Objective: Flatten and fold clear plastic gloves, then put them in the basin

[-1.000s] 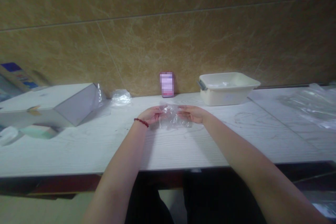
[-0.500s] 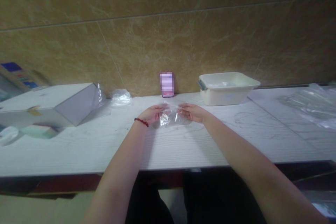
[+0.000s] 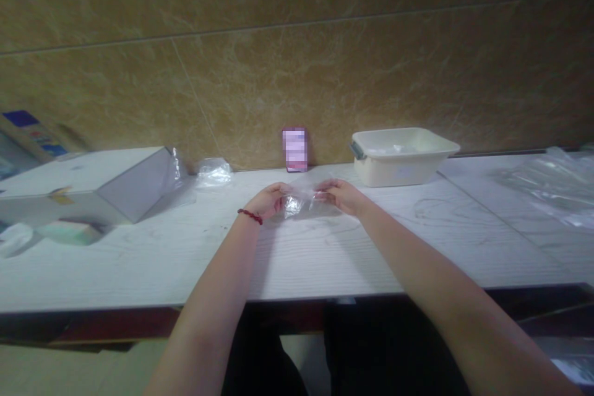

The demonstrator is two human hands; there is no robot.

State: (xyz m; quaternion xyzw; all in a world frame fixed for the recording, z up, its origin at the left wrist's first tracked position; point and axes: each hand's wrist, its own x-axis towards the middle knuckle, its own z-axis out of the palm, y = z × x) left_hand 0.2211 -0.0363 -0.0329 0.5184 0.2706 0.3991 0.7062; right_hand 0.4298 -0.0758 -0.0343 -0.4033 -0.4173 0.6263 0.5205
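A clear plastic bag (image 3: 299,203) is stretched between my two hands, just above the white wood-grain table (image 3: 306,260). My left hand (image 3: 269,200), with a dark red bead bracelet at the wrist, pinches the bag's left side. On the other side, my right hand (image 3: 342,195) has its fingers closed on the right part of the film. Glare on the plastic hides whether anything lies inside it. Behind the hands a phone (image 3: 295,150) leans upright against the tiled wall, its screen blurred out.
At the back right stands a cream plastic bin (image 3: 394,168) with clear plastic inside. A large white box (image 3: 125,182) occupies the left, a pale green block (image 3: 72,232) before it. Folded clear film (image 3: 213,173) lies near the wall; more plastic sheets (image 3: 557,185) spread at far right.
The clear bag has changed shape between my hands, its film now folded up further toward the phone. My right hand has shifted slightly upward; my left hand is nearly still.
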